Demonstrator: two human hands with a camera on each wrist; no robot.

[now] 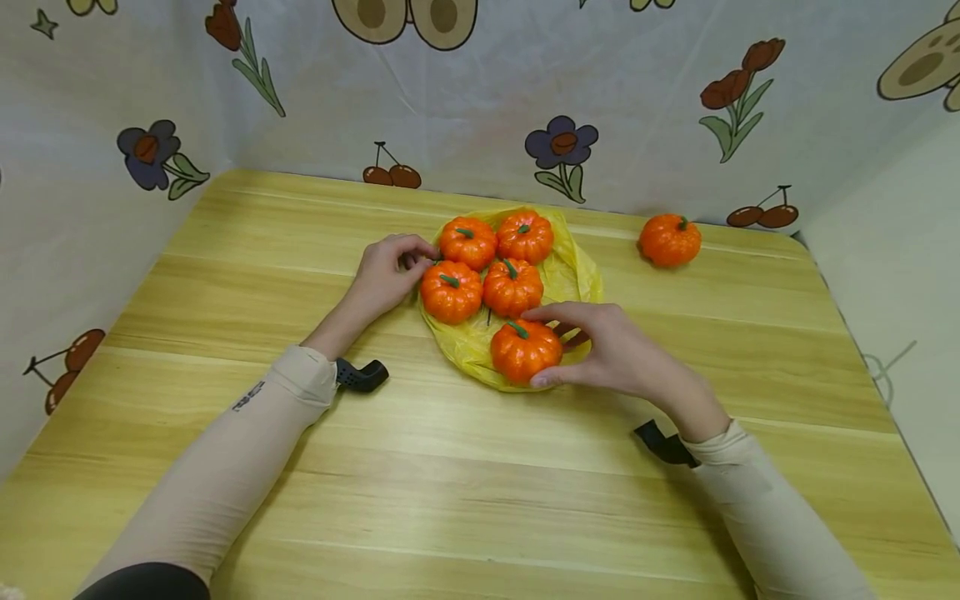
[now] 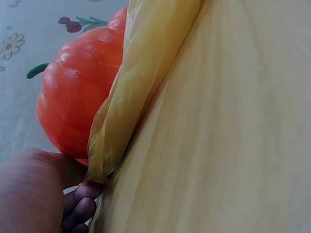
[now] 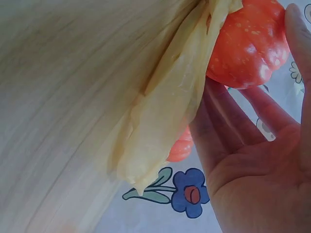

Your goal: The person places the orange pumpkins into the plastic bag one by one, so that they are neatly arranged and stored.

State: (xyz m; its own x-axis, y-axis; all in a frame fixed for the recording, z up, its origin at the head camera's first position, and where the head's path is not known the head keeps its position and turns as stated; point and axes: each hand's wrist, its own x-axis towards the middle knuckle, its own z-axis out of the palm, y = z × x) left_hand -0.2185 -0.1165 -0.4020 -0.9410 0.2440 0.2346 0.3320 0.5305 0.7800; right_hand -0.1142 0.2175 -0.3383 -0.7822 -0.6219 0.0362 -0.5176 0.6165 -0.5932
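A spread yellow plastic bag (image 1: 467, 346) lies on the wooden table with several small orange pumpkins on it. My left hand (image 1: 384, 275) pinches the bag's left edge, beside the front-left pumpkin (image 1: 450, 293). In the left wrist view, the bag's folded edge (image 2: 112, 131) runs down to my thumb and fingertips. On the right, my right hand (image 1: 611, 346) holds the nearest pumpkin (image 1: 525, 354) between thumb and fingers, over the front of the bag. The right wrist view shows that pumpkin (image 3: 250, 43) partly hidden by the bag's edge, with the fingers reaching behind it.
Another pumpkin (image 1: 670, 241) stands on the table (image 1: 480, 500) at the back right, off the bag. A patterned cloth (image 1: 465, 100) hangs behind the table's far edge. Black wrist mounts (image 1: 363, 377) stick out from both sleeves.
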